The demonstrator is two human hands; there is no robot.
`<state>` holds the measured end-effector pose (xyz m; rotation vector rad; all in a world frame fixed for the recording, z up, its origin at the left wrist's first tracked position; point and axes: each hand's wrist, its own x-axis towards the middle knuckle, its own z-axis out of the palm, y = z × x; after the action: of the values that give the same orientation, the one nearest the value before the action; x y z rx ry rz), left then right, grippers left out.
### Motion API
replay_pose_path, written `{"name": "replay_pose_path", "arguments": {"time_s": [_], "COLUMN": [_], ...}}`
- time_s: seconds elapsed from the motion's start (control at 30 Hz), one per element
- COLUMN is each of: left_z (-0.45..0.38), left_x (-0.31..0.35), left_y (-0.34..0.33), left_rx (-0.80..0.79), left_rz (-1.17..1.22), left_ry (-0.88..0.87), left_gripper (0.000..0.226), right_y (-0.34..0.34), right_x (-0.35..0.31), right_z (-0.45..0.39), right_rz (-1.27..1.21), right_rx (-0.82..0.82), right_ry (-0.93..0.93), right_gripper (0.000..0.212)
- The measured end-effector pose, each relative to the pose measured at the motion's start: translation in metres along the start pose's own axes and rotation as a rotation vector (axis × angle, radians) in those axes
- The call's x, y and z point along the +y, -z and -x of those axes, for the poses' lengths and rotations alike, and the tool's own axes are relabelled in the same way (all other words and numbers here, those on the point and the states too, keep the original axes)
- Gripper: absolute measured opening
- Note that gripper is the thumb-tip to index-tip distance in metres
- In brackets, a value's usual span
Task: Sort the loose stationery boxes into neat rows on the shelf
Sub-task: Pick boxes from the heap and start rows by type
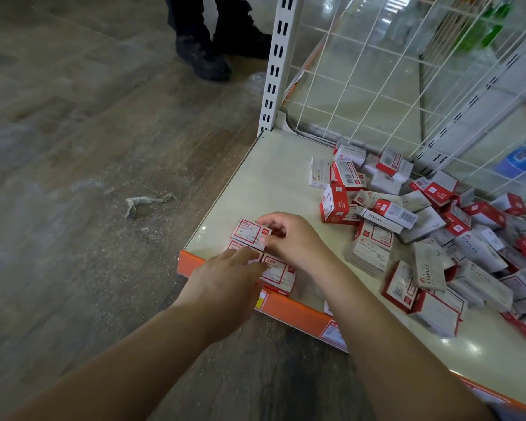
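Note:
Three red-and-white paper clip boxes lie flat at the front left corner of the cream shelf. My right hand pinches the rear box at its right end with curled fingers. My left hand rests with straight fingers on the front left box, mostly hiding it. A third box lies just right of it, against the orange shelf edge. A loose pile of staples and paper clip boxes covers the middle and right of the shelf.
The shelf has an orange front strip with price labels. A white slotted upright and a wire grid panel stand behind. A person's dark shoes stand on the wood-look floor. A crumpled wrapper lies on the floor.

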<state>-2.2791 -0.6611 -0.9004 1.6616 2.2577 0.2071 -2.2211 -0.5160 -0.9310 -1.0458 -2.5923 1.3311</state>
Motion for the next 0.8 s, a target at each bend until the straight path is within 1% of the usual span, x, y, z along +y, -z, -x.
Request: {"name": "replay_pose_path", "arguments": {"time_s": [0.27,0.57,0.63,0.8], "left_z": [0.000,-0.002,-0.003,-0.007], "left_x": [0.000,0.002,0.002,0.002], "left_y": [0.001,0.002,0.002,-0.002], "left_rx": [-0.006,-0.014,-0.004,0.038], "left_rz": [-0.006,0.003,0.018,0.035], "left_ry": [0.002,0.010,0.018,0.026], "left_gripper": [0.042,0.041,0.040,0.037], "right_y": [0.004,0.001,0.000,0.012], "right_x": [0.000,0.002,0.004,0.012], "right_z": [0.002,0.007,0.009,0.017], "right_rz": [0.026,0.002,0.016,-0.024], "right_rx": [0.000,-0.001,0.028,0.167], "right_ry": [0.001,0.011,0.023,0.009], "right_gripper": [0.033,0.035,0.035,0.030]}}
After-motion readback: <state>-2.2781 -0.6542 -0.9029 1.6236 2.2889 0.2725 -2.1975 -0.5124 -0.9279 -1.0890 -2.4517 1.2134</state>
